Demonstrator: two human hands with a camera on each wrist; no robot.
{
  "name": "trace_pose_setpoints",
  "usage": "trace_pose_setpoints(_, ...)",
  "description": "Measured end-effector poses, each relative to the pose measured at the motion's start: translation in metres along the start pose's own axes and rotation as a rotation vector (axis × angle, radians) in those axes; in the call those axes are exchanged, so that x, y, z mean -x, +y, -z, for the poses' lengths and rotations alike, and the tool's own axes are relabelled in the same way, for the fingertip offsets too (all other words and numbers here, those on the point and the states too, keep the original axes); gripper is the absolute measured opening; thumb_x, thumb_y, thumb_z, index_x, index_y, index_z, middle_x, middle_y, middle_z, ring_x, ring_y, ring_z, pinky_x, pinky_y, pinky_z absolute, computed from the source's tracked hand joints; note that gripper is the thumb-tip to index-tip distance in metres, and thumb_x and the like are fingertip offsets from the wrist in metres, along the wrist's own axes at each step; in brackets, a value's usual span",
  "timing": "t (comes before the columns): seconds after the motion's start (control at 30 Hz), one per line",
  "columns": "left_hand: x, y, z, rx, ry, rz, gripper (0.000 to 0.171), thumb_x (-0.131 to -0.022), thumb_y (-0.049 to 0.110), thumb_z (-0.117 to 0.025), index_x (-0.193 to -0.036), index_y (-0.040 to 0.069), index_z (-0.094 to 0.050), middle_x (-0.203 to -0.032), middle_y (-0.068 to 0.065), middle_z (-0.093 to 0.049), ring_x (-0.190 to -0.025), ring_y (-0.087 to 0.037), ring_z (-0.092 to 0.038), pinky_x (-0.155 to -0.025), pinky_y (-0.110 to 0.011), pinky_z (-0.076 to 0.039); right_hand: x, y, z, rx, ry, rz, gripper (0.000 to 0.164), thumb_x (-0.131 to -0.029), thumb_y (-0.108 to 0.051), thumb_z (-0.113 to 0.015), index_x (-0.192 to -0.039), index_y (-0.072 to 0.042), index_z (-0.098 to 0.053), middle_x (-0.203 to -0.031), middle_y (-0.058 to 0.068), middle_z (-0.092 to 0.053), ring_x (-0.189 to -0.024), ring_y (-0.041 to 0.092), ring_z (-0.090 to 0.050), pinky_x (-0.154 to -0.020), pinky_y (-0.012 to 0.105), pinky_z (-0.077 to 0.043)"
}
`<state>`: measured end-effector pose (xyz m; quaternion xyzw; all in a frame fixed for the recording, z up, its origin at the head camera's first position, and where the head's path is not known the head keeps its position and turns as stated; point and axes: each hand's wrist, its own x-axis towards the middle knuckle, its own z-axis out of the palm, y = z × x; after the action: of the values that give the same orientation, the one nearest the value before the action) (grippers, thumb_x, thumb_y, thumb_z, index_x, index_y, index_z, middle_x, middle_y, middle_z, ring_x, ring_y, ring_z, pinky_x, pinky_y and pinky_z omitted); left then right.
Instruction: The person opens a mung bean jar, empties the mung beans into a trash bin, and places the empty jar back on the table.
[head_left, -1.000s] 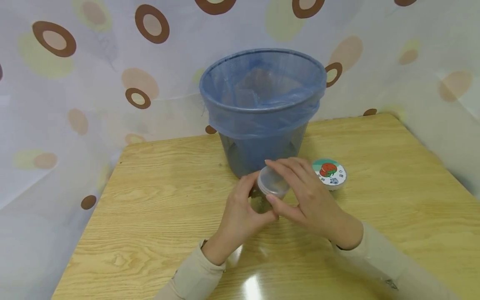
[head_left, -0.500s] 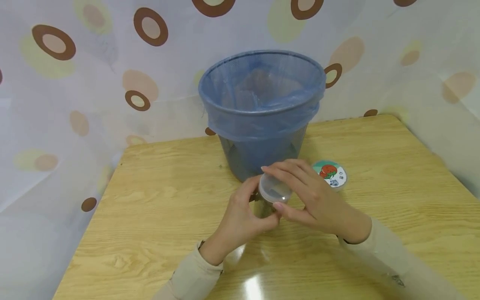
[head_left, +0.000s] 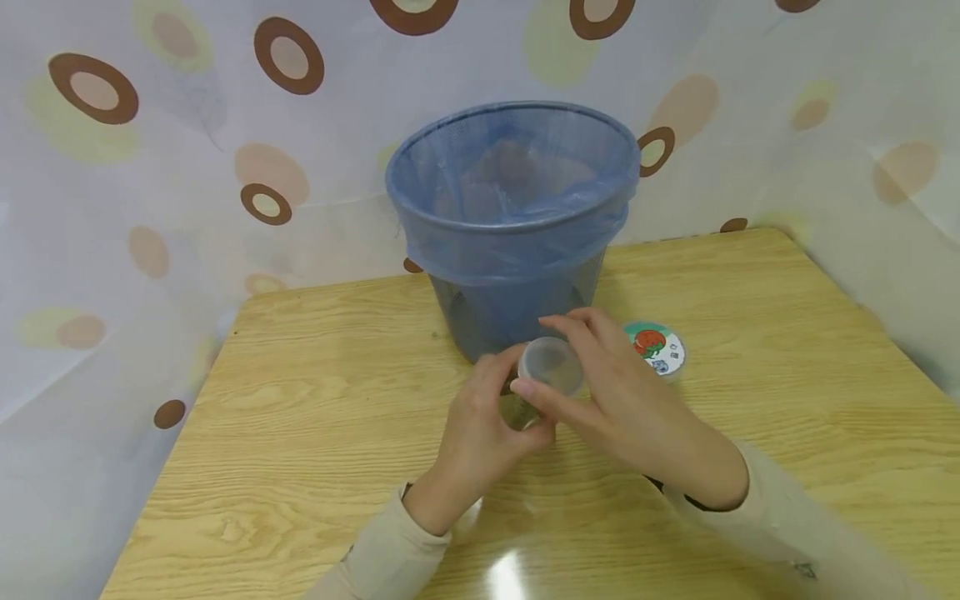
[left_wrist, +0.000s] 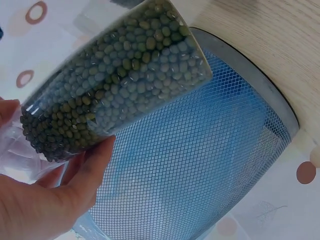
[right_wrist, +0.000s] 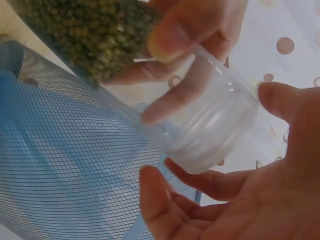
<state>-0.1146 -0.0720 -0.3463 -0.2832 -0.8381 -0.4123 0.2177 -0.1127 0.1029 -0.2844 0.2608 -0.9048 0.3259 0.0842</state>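
Note:
A clear jar of small green beans, which look like mung beans (left_wrist: 115,80), stands in front of the bin. My left hand (head_left: 480,421) grips its side, thumb and fingers curled round it. On top is a translucent lid (head_left: 552,367). Over it spreads my right hand (head_left: 622,400); its thumb is at the lid's near edge, while the index finger is raised off the far side. In the right wrist view the fingers (right_wrist: 155,192) stand loosely apart from the lid's rim. The beans reach partway up the jar, with bare clear wall above them.
Behind the jar stands a mesh waste bin (head_left: 456,312) lined with a blue bag (head_left: 517,250). A round tub (head_left: 656,346) with a red fruit printed on top sits right of the hands. Patterned sheeting (head_left: 337,150) backs the wooden table (head_left: 315,417).
The right fingers, earlier closed around the lid, have spread; the index finger has lifted and the thumb has shifted left along the rim. My left hand keeps its hold on the jar.

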Motion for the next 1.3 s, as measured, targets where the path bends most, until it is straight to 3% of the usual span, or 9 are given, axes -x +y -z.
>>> trace_pose_setpoints(0.1, 0.000, 0.000, -0.001, -0.083, 0.031, -0.017, 0.062, -0.069, 0.009, -0.082, -0.124, 0.003, -0.054, -0.098, -0.007, -0.058, -0.083, -0.018, -0.055, -0.069, -0.026, -0.049, -0.001, -0.003, 0.004, 0.073, -0.018, -0.006, 0.066, -0.091, -0.051, -0.058, -0.131, 0.001, -0.048, -0.118, 0.012, -0.048, -0.087, 0.020, -0.053, -0.075, 0.036, -0.049)
trace_pose_setpoints(0.27, 0.000, -0.001, -0.004, -0.147, 0.040, -0.025, 0.064, -0.067, 0.011, -0.083, -0.124, 0.002, -0.054, -0.094, -0.006, -0.057, -0.081, -0.019, -0.054, -0.068, -0.026, -0.047, -0.003, -0.002, 0.008, 0.133, -0.017, 0.086, 0.058, -0.090, -0.044, -0.064, -0.120, 0.005, -0.055, -0.107, 0.012, -0.054, -0.087, 0.021, -0.053, -0.074, 0.035, -0.050)
trace_pose_setpoints(0.47, 0.002, 0.000, -0.006, -0.123, 0.014, -0.015, 0.065, -0.067, 0.010, -0.083, -0.125, 0.002, -0.054, -0.095, -0.006, -0.058, -0.084, -0.020, -0.057, -0.071, -0.026, -0.049, -0.004, -0.001, 0.012, 0.079, -0.051, 0.112, 0.048, -0.088, -0.031, -0.070, -0.118, 0.004, -0.058, -0.106, 0.010, -0.056, -0.091, 0.021, -0.057, -0.078, 0.036, -0.051)
trace_pose_setpoints(0.67, 0.004, 0.000, -0.006, -0.123, -0.029, -0.003, 0.068, -0.067, 0.010, -0.083, -0.127, 0.004, -0.053, -0.097, -0.007, -0.057, -0.085, -0.021, -0.055, -0.071, -0.029, -0.049, -0.003, 0.002, 0.016, 0.097, -0.059, 0.194, 0.047, -0.083, -0.022, -0.074, -0.120, 0.004, -0.058, -0.105, 0.010, -0.057, -0.090, 0.020, -0.059, -0.075, 0.033, -0.053)
trace_pose_setpoints(1.0, 0.004, 0.000, -0.006, -0.107, -0.051, -0.023, 0.068, -0.069, 0.012, -0.080, -0.131, 0.004, -0.052, -0.091, -0.006, -0.055, -0.078, -0.016, -0.048, -0.066, -0.026, -0.043, -0.001, 0.005, 0.027, 0.067, -0.164, 0.192, 0.046, -0.082, -0.019, -0.075, -0.124, -0.010, -0.060, -0.103, 0.000, -0.055, -0.092, 0.014, -0.054, -0.076, 0.031, -0.050)
trace_pose_setpoints(1.17, 0.004, 0.002, -0.003, -0.089, -0.082, -0.013, 0.069, -0.070, 0.014, -0.080, -0.132, 0.007, -0.052, -0.091, -0.003, -0.054, -0.079, -0.013, -0.046, -0.067, -0.025, -0.043, 0.000, 0.008, 0.031, 0.064, -0.182, 0.272, 0.049, -0.078, -0.014, -0.077, -0.123, -0.013, -0.060, -0.102, -0.002, -0.054, -0.091, 0.014, -0.052, -0.077, 0.030, -0.049)
trace_pose_setpoints(1.3, 0.002, 0.005, 0.001, -0.079, -0.099, -0.021, 0.066, -0.067, 0.013, -0.082, -0.127, 0.006, -0.055, -0.093, -0.002, -0.055, -0.081, -0.014, -0.049, -0.068, -0.025, -0.045, 0.000, 0.012, 0.036, 0.047, -0.204, 0.334, 0.051, -0.077, -0.012, -0.077, -0.125, -0.018, -0.059, -0.103, -0.005, -0.051, -0.084, 0.009, -0.047, -0.070, 0.025, -0.046)
